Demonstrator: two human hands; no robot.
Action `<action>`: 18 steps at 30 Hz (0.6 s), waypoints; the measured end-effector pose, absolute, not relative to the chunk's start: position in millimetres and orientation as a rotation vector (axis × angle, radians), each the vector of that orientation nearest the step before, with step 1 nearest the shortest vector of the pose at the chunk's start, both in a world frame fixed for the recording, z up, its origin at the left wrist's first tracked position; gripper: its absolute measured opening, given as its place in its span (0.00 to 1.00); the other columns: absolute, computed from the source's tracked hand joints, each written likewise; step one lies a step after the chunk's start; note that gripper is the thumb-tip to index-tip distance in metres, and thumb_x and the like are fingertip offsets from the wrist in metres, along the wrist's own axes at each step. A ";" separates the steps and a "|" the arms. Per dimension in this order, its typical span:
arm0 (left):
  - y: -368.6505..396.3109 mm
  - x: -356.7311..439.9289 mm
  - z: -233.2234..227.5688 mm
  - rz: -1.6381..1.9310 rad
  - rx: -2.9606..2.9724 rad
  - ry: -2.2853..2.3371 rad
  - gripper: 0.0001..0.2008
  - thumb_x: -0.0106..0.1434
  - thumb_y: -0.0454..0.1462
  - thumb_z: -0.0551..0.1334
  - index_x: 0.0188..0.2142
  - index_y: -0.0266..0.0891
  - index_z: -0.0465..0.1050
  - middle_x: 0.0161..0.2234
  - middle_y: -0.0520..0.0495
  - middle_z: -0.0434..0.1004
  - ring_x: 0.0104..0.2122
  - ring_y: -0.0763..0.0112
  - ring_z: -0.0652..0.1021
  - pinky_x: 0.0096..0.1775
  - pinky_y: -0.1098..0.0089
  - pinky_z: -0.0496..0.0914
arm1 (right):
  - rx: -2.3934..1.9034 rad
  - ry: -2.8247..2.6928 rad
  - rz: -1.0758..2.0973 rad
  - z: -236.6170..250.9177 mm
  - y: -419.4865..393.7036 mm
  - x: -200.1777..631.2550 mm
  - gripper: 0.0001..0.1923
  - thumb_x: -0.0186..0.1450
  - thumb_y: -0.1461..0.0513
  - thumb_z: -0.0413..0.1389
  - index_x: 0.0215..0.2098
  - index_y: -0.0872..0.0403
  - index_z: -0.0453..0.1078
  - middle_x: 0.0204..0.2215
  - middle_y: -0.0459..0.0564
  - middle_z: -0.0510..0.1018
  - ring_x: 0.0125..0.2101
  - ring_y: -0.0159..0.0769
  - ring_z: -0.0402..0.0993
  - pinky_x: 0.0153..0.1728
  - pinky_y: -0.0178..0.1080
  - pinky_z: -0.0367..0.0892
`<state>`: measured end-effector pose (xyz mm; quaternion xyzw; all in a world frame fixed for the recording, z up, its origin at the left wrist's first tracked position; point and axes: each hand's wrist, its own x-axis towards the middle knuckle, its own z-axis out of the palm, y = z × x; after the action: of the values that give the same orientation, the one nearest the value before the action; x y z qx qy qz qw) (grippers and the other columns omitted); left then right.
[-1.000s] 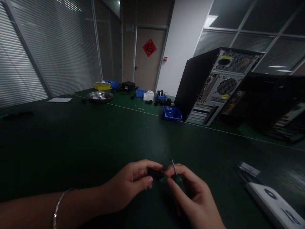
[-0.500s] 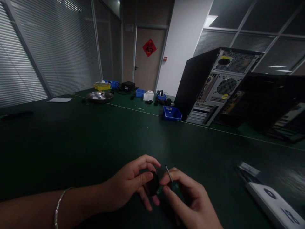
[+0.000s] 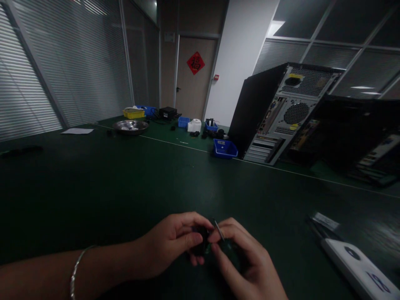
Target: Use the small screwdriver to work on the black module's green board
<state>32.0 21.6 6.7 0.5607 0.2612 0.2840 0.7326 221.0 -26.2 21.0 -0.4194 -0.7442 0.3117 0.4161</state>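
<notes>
- Head view, lower middle of the frame: the left hand (image 3: pixel 173 243) and the right hand (image 3: pixel 242 260) meet just above the green table (image 3: pixel 125 187), fingertips touching around a small black part (image 3: pixel 200 243).
- The left hand pinches the black part between thumb and fingers; a thin bracelet (image 3: pixel 76 268) sits on that wrist at lower left.
- The right hand is curled around a thin metal tool (image 3: pixel 218 229), whose bare tip sticks up and slightly left out of the fingers. Its long axis runs from the lower right up toward the upper left, ending right beside the part.
- The part lies between the two hands, more inside the left one; the tool tip is at the part's right edge. Whether tip and part touch is too dark to tell.
- Lower right: a white device (image 3: pixel 359 266) lies flat, with a dark strip (image 3: pixel 325 225) just beyond it, both well apart from the hands.
- Centre right: a blue bin (image 3: pixel 225 148) stands just left of a PC case (image 3: pixel 281 112); its contents cannot be made out.
- Upper left of the table: a metal bowl (image 3: pixel 130 126), behind it a yellow bin (image 3: pixel 133 112); more small blue bins (image 3: pixel 183 121) and a white box (image 3: pixel 194 125) further right. What they hold is hidden.
</notes>
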 end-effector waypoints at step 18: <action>19.4 31.8 2.6 0.629 1.274 0.561 0.17 0.63 0.32 0.62 0.51 0.42 0.74 0.43 0.46 0.79 0.36 0.68 0.79 0.39 0.67 0.73 | -1.145 -1.849 0.768 15.1 -24.3 220.0 0.06 0.66 0.68 0.51 0.37 0.52 0.69 0.33 0.49 0.75 0.34 0.37 0.76 0.36 0.35 0.71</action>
<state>31.8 19.4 2.6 0.5768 0.2539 0.2849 0.7223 220.0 -24.3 15.1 -0.4540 -0.7326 0.3043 0.4057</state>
